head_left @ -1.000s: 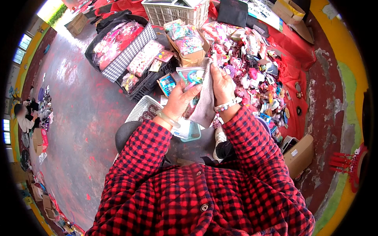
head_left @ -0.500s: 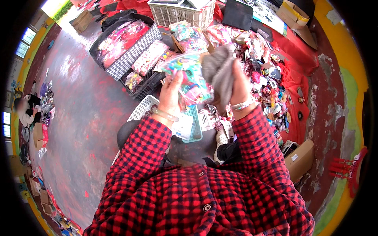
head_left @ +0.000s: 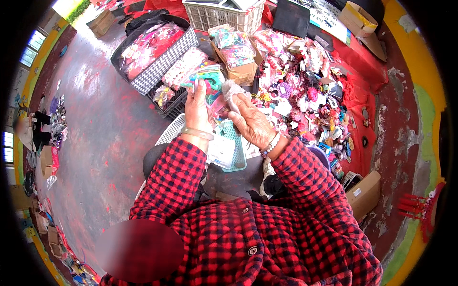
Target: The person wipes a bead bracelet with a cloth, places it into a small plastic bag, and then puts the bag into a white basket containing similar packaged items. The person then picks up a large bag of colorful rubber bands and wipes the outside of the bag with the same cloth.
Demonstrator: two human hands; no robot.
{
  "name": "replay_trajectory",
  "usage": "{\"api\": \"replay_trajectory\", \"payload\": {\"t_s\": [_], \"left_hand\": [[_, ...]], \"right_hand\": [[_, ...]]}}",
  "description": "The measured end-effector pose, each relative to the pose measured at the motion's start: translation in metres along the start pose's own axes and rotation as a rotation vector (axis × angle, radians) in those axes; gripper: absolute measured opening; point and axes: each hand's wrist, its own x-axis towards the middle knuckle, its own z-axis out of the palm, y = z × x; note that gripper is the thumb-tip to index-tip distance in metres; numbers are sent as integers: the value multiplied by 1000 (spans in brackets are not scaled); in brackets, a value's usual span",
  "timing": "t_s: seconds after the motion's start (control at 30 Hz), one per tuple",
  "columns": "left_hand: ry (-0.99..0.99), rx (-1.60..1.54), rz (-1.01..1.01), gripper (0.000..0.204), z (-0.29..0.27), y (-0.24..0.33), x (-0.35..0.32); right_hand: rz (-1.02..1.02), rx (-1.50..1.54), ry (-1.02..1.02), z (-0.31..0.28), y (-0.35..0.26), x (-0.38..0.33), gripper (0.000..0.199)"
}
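Observation:
My left hand (head_left: 195,114) grips a clear plastic bag (head_left: 213,78) of small colourful pieces, mostly teal, green and pink. My right hand (head_left: 254,122) is closed around a bunched grey cloth (head_left: 233,90), which it holds against the bag's right side. Fingers and cloth hide part of the bag. Below both hands, a teal plastic basket (head_left: 237,161) has a white packet (head_left: 221,151) lying across it. To its left is a white perforated basket (head_left: 168,135), partly covered by my left forearm.
Ahead stand an open cardboard box (head_left: 243,75) of bagged items, a houndstooth-sided box (head_left: 164,64) and a beige crate (head_left: 257,16). A pile of hair accessories (head_left: 305,97) spreads over red cloth (head_left: 365,88) at right. Another person (head_left: 27,136) sits far left.
My right hand has moved left and down, bringing the grey cloth against the bag. The bag has shifted slightly left and away from me, uncovering the cardboard box.

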Motion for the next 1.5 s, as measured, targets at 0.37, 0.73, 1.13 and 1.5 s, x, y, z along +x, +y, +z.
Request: {"api": "replay_trajectory", "payload": {"t_s": [0.37,0.73,1.13,1.5], "left_hand": [[-109,-109,-298,41,-19,-37,-5],[-466,445,-127,41,-10,-39,-11],[-441,91,-444,68,-1,-43,-20],[-428,205,-249,83,11,-51,-18]], "right_hand": [[14,-394,-38,-4,-13,1,51],[672,1271,504,-2,41,2,47],[816,1283,374,-3,33,-5,40],[739,1080,583,32,99,-19,45]]}}
